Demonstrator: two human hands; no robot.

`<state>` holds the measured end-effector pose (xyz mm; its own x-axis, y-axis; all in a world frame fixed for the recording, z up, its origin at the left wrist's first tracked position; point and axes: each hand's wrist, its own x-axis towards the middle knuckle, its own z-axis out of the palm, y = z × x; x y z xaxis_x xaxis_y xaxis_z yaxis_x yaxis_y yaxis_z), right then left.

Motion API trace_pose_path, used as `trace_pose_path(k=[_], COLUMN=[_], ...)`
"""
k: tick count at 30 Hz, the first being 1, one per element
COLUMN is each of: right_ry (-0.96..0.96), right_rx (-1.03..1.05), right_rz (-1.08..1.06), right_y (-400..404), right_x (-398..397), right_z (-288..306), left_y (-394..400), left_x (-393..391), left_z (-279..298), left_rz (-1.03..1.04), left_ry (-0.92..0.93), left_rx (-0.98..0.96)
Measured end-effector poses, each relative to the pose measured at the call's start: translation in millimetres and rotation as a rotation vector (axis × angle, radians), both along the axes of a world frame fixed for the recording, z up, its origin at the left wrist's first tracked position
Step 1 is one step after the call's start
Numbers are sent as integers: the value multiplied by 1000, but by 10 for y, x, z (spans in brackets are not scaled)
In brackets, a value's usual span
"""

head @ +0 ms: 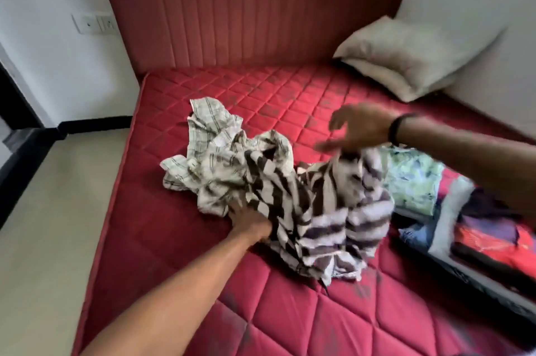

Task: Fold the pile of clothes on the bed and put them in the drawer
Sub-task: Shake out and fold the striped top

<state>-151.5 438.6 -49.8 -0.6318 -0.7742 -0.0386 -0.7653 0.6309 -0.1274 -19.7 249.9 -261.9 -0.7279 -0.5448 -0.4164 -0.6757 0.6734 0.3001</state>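
Note:
A crumpled brown-and-white striped garment (324, 210) lies in the middle of the red quilted mattress (179, 239). A pale checked shirt (211, 152) is bunched up against its far left side. My left hand (249, 222) reaches into the pile from the left, its fingers buried in the striped cloth. My right hand (359, 129), blurred by motion, hovers over the top of the striped garment with fingers spread; whether it pinches the cloth is unclear. More clothes (417, 178) in green, blue and red lie at the right.
A red padded headboard (249, 7) stands at the back, with a pale pillow (412, 54) leaning in the far right corner. A dark open case or drawer edge (478, 283) holds colourful clothes at the right. Beige floor (52, 225) runs along the left.

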Motion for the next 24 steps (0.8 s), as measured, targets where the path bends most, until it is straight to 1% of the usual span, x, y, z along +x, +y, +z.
trace_pose_path(k=[1,2,3,4,5,6,7,8,10,11,13,14,15,16,17,19,20,21,23,24], right_ry=[-31,-85,-148,-156,-136,-94,-28,-5,-8,-9,67,90,78,66,95,277,335,337,258,201], right_rx=[63,163,150,90,38,-30,-136,-248,-417,-512,-634,-638,-598,-511,-368,-126,-77,-73,-150,-201], right_rz=[54,80,63,52,28,2,-4,-26,-50,-45,46,120,227,357,473,603,583,517,275,138], right_y=[-229,-375,-481,-590,-690,-782,-862,-953,-1022,-993,-837,-707,-545,-345,-129,292,497,646,888,952], right_x=[-23,3,17,-53,-152,-247,-352,-465,-573,-576,-415,-226,9,281,524,924,1066,1091,1148,1142], right_z=[-83,-348,-781,-1113,-1402,-1567,-1666,-1720,-1629,-1549,-1429,-1403,-1422,-1482,-1586,-1783,-1827,-1828,-1676,-1615], left_y=[-169,-328,-493,-649,-813,-980,-1150,-1332,-1654,-1788,-1975,-2008,-2006,-1993,-1957,-1855,-1758,-1663,-1304,-1096], left_x=[-198,-384,-611,-806,-1051,-1260,-1483,-1713,-2067,-2180,-2301,-2284,-2222,-2112,-1951,-1439,-1093,-788,-146,97], left_z=[-46,-77,-175,-220,-320,-326,-339,-374,-373,-332,-255,-205,-161,-136,-132,-123,-116,-120,-37,3], left_rz=[-25,-59,-67,-56,-19,28,77,105,154,200,305,322,314,280,233,122,75,30,-48,-50], left_ry=[76,154,194,226,257,279,286,268,286,323,410,459,523,594,650,662,637,607,530,456], left_rx=[-8,-27,-48,-47,-46,-55,-52,-23,30,13,-51,-73,-69,-56,-42,-21,-10,-6,5,35])
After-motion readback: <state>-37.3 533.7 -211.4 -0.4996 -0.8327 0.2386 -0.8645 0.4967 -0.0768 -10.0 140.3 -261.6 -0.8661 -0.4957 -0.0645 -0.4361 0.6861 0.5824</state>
